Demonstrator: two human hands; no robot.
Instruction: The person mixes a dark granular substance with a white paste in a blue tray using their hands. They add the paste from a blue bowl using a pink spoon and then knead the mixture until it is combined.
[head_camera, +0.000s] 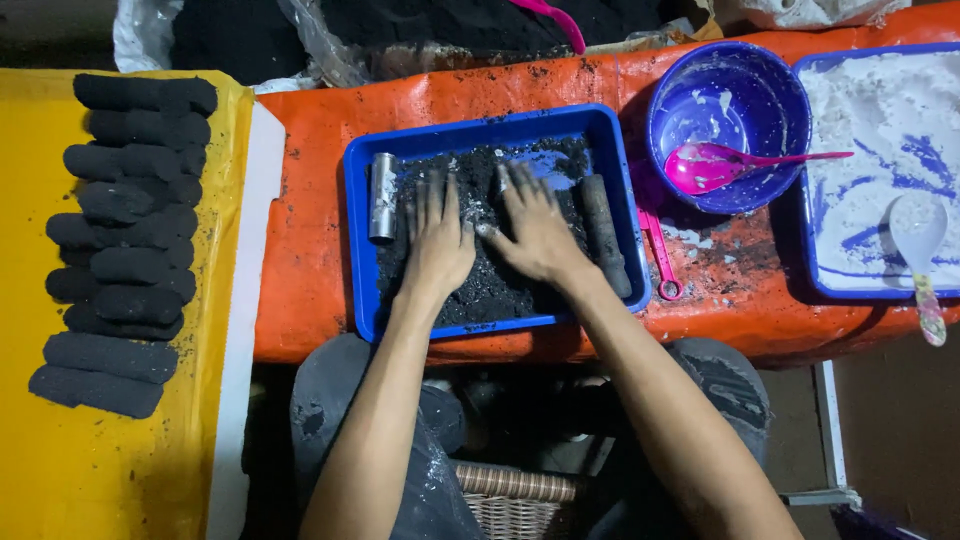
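Note:
A blue tray (360, 240) on the orange-covered table holds a layer of black powder (500, 285). My left hand (437, 237) lies palm down on the powder, fingers spread and dusted black. My right hand (537, 230) presses flat on the powder beside it, fingers apart. A short metal tube (383, 197) lies along the tray's left side. Along the tray's right side rests a black rod (606, 233) coated in powder. Neither hand grips anything.
Several black pressed cylinders (125, 240) are stacked on a yellow sheet (110, 470) at left. A blue bowl (728, 125) with a pink spoon (720, 165) and a tray of white powder (880, 160) with a white spoon (920, 245) stand at right. Bags of black powder (450, 25) sit behind.

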